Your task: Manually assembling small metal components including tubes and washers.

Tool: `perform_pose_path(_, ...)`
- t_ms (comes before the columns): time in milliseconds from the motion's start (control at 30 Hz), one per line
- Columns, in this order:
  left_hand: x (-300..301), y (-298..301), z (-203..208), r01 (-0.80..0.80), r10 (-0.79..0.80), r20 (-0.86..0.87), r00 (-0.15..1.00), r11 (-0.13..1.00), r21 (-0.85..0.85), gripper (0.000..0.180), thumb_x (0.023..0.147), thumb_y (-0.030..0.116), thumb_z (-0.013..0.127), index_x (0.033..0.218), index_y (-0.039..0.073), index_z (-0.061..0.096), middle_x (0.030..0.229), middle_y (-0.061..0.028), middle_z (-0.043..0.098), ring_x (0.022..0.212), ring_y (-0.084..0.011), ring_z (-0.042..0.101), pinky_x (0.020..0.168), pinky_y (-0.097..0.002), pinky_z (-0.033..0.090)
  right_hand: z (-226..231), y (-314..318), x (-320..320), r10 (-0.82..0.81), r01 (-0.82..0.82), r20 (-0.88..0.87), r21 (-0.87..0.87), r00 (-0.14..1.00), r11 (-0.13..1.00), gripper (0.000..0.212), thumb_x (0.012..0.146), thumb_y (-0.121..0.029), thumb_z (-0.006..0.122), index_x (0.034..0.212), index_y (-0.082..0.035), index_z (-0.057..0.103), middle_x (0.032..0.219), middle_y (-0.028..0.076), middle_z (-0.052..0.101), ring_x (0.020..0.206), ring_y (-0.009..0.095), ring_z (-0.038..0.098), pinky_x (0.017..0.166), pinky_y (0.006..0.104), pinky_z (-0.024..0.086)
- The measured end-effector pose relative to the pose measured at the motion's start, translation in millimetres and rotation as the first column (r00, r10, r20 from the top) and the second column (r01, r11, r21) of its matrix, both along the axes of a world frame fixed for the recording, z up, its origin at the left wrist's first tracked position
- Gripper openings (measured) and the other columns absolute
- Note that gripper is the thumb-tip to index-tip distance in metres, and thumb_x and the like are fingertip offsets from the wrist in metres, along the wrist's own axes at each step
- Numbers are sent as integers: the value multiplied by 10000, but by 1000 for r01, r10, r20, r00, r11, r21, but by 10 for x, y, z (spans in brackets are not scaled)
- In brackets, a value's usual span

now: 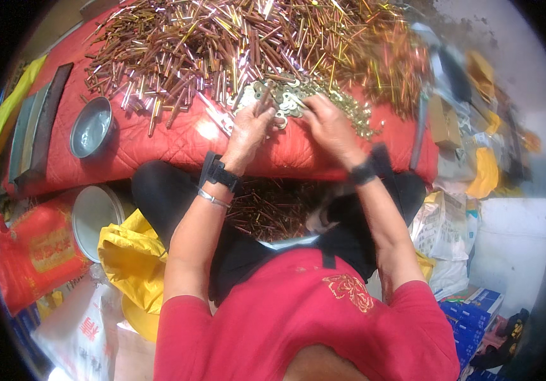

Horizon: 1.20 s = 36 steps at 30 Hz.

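My left hand (pixel 249 131) is at the near edge of a heap of pale metal washers (pixel 287 100), its fingers pinched together. A thin brownish shape rises from its fingertips, but I cannot make out whether it is a finger or a metal rod. My right hand (pixel 333 127), blurred, bends over the same washers from the right with its fingers drawn together. Whatever lies between them is too small to name. Behind the washers spreads a large heap of copper-coloured metal rods (pixel 190 47). Small shiny brass-coloured pieces (pixel 363 117) lie right of my right hand.
A red quilted cover (pixel 152 149) lies under the heaps. On its left stand a round metal bowl (pixel 91 127) and a dark long bar (pixel 51 120). More rods (pixel 266 213) lie below, between my legs. Bags, a white bucket (pixel 95 219) and blue boxes (pixel 470 317) crowd the sides.
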<state>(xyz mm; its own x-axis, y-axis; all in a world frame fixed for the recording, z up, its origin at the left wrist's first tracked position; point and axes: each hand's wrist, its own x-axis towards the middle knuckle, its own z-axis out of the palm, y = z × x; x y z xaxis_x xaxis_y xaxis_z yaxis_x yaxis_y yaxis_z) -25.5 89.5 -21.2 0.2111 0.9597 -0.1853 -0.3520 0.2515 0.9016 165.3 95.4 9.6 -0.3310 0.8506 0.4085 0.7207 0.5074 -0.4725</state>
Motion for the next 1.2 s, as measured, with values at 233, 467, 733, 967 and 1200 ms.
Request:
perform_pose_path(233, -203, 41, -16, -293, 292, 174, 940, 956, -20, 176, 925, 142, 585, 1046, 19, 553, 867, -68, 603, 741, -137, 624, 600, -251, 539, -125, 56, -99, 214, -213, 14, -43, 977, 976, 172, 830, -51, 593, 997, -34, 552, 965, 135, 555, 882, 355, 584, 747, 413, 479)
perform_pose_path(467, -170, 1, -40, -224, 278, 378, 883, 958, -182, 268, 918, 203, 604, 1073, -10, 554, 878, -84, 612, 767, -208, 645, 657, -325, 569, 101, -193, 574, -30, 29, 42, 38, 999, 999, 176, 818, -79, 611, 991, -42, 607, 887, 156, 604, 821, 320, 614, 717, 396, 483)
perform_pose_path(733, -188, -4, -68, -129, 170, 326, 930, 981, -144, 267, 939, 216, 574, 1065, -19, 570, 804, -51, 614, 558, -59, 496, 428, -177, 371, 69, -403, 424, -41, 44, 22, -159, 999, 986, 149, 842, -160, 599, 954, -81, 658, 874, 154, 652, 803, 313, 641, 694, 387, 505)
perform_pose_path(967, -149, -8, -91, -120, 185, 318, 930, 970, -214, 242, 923, 178, 592, 1053, -25, 580, 757, -45, 601, 505, -36, 443, 393, -158, 324, -11, -345, 589, -105, 132, 233, -105, 967, 986, 150, 837, -164, 591, 946, -86, 658, 864, 151, 656, 795, 335, 634, 692, 413, 506)
perform_pose_path(1200, -121, -49, -40, -97, 181, 326, 928, 961, -257, 263, 948, 198, 559, 1079, -30, 565, 778, -34, 591, 511, -15, 420, 397, -143, 323, 121, -349, 593, -138, 189, 261, -183, 955, 965, 159, 833, -178, 592, 927, -83, 679, 850, 160, 663, 816, 331, 641, 716, 418, 505)
